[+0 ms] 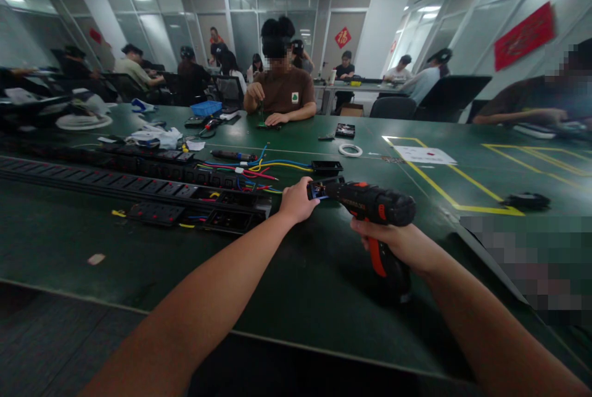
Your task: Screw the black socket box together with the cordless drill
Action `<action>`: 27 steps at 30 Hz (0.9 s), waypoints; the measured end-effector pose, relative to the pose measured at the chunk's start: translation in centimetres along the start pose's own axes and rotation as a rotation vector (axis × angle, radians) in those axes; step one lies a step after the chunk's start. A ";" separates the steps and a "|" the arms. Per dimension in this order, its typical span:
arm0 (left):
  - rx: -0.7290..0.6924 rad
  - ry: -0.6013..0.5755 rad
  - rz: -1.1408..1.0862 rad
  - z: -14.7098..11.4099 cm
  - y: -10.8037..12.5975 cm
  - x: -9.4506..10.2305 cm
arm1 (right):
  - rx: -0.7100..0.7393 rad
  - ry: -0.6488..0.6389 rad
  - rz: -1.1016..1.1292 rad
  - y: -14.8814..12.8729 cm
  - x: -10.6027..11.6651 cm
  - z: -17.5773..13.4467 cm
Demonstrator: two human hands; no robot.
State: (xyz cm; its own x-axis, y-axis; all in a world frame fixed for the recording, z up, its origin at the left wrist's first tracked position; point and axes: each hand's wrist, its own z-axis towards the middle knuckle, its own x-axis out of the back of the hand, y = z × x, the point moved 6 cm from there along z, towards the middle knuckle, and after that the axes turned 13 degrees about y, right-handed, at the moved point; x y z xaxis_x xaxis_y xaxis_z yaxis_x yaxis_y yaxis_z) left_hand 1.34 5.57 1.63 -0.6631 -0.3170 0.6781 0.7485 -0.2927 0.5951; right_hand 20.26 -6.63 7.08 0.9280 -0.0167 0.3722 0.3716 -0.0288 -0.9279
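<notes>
My right hand [401, 247] grips the handle of a black and orange cordless drill [377, 206], held level above the green table [139, 255] with its nose pointing left. My left hand [297, 200] is closed around a small black part [317, 189] right at the drill's tip. Just left of that hand lie long black power strips [152, 190] with their ends opened, and red, blue and yellow wires [259, 170] spilling out of them.
A loose black socket module [326, 167], a white tape ring [350, 150] and a white paper [424, 155] lie beyond the drill. Yellow floor-style lines [444, 190] mark the table on the right. A person in a brown shirt [282, 92] works across the table; others sit behind.
</notes>
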 end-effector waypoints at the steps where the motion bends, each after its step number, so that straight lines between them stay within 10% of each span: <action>1: 0.003 -0.002 -0.001 0.0 0.0 0.0 | 0.004 0.005 -0.003 0.0 0.0 0.0; 27: 0.006 0.000 -0.001 -0.1 0.1 0.2 | -0.011 0.006 0.002 0.1 -0.1 0.1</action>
State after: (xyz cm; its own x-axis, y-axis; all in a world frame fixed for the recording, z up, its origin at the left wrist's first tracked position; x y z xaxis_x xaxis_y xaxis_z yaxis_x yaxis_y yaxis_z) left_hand 1.32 5.39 1.77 -0.6635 -0.3172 0.6776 0.7482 -0.2878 0.5979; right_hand 20.23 -6.57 6.96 0.9284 -0.0230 0.3708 0.3698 -0.0395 -0.9283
